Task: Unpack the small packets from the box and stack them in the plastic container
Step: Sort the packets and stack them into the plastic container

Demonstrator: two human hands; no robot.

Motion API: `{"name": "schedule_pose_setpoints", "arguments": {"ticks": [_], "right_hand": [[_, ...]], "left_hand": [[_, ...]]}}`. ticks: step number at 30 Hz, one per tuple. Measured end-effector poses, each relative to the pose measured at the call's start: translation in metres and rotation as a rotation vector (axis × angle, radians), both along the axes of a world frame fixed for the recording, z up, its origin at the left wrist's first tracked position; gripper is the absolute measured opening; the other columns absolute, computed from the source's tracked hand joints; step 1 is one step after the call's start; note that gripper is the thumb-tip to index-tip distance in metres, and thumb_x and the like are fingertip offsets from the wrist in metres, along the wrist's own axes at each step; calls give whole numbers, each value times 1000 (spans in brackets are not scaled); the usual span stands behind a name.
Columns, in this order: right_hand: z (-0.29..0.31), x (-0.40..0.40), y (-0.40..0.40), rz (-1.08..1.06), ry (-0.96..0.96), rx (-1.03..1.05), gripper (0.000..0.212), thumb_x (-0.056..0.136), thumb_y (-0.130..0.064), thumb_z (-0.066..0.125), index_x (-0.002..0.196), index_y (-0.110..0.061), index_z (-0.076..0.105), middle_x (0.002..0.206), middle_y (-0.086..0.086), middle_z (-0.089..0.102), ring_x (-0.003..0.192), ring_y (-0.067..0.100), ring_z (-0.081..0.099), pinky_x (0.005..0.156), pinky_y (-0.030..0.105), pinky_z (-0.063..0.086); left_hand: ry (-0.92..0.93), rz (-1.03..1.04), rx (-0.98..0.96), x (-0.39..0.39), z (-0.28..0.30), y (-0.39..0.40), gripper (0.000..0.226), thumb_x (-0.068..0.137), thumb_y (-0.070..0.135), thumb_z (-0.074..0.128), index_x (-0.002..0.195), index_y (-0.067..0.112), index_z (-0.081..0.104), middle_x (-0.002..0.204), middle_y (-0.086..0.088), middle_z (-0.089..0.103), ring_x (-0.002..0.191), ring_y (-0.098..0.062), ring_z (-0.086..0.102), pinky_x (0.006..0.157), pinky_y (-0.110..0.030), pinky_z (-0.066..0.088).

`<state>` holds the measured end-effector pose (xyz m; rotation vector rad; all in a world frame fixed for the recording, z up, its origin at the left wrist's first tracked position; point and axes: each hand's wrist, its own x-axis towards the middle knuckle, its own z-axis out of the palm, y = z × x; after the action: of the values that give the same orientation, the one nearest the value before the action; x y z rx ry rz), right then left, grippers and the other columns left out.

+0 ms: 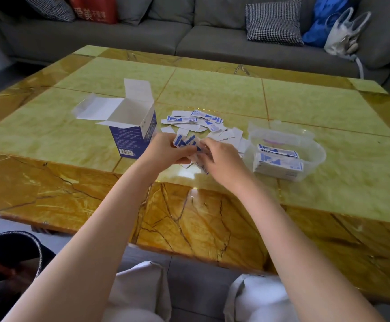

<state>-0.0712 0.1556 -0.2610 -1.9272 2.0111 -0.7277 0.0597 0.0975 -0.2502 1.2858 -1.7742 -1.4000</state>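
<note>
While I watch from the head view, this is what I can read off the desk (212, 89).

Left hand (166, 149): just left of frame centre, fingers curled around a small bunch of blue-and-white packets (186, 140), holding them above the desk.

Right hand (222, 159): touching the same bunch from the right, fingers pinched on the packets' lower edge; I cannot tell how many it holds.

Loose packets (196, 122): a scattered pile lying flat on the desk just above the hands, some printed side up, some showing plain white.

Box (131, 133): blue-and-white carton standing upright left of the hands, top flaps spread open, its inside white as far as I can see.

Plastic container (315, 154): clear tub at right of centre, resting on the desk near the right hand.

Stacked packets (277, 163): neat stack inside the container's near side, printed faces up.

Sofa (189, 36): grey, across the top of the frame, with checked cushions (273, 22).
</note>
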Motion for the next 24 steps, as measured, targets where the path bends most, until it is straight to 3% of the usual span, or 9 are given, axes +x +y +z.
{"name": "schedule_pose_setpoints", "arguments": {"ticks": [2,5,6,9,11,13,15,19,24], "right_hand": [[2,-1,0,-62,-199,-43,17,93,-16,52,104,-8,63,95,3,67,80,13,60,69,15,48],[7,-3,-3,-97,-283,-109,13,90,-14,58,96,-9,68,84,-4,62,70,5,52,56,1,39],[8,-4,-4,-101,-248,-120,14,89,-14,58,98,-9,68,85,-5,61,71,6,51,56,1,38],[6,-6,-6,-160,-70,-167,15,91,-13,56,100,-8,66,96,1,66,79,12,56,58,9,39],[4,-10,-7,-178,-13,-150,15,91,-11,54,100,-8,66,100,5,67,87,18,60,68,21,45],[0,-9,-7,-162,8,-84,15,91,-10,53,99,-9,66,102,7,66,92,20,59,75,27,48],[-2,-4,-6,-138,10,-38,15,91,-9,53,99,-10,66,102,7,66,94,20,59,79,30,50],[-2,-5,-6,-145,-18,57,17,91,-9,51,100,-9,65,103,6,65,88,18,57,69,24,42],[0,-14,-2,-199,-67,206,14,93,-11,50,102,-12,61,102,4,62,80,15,53,52,17,35]], "left_hand": [[69,-8,55,0,1,2,14,85,10,64,99,6,64,92,-13,69,79,-15,69,70,-16,57],[135,1,107,1,2,1,27,90,13,58,115,4,56,98,-15,67,86,-21,69,76,-25,58],[57,24,14,2,3,0,25,91,17,56,114,6,56,98,-12,67,86,-21,68,78,-28,58],[-491,104,-482,13,-1,-7,24,96,20,45,109,11,62,103,-6,67,93,-24,62,79,-32,49],[-804,47,-553,19,-8,-8,28,96,16,40,112,12,62,109,-10,65,97,-31,61,77,-36,48],[-996,-60,-517,20,-16,-5,27,94,10,39,112,9,59,113,-14,62,101,-32,60,75,-35,48],[-988,-144,-522,19,-22,-1,26,93,8,41,112,9,59,116,-12,60,105,-29,58,80,-34,47],[-815,-258,-548,11,-19,6,28,89,11,50,114,17,62,123,-7,56,111,-24,53,91,-32,44],[-549,-278,-410,15,-14,8,32,87,15,61,119,14,59,119,-3,61,91,-13,60,72,-16,44]]}}
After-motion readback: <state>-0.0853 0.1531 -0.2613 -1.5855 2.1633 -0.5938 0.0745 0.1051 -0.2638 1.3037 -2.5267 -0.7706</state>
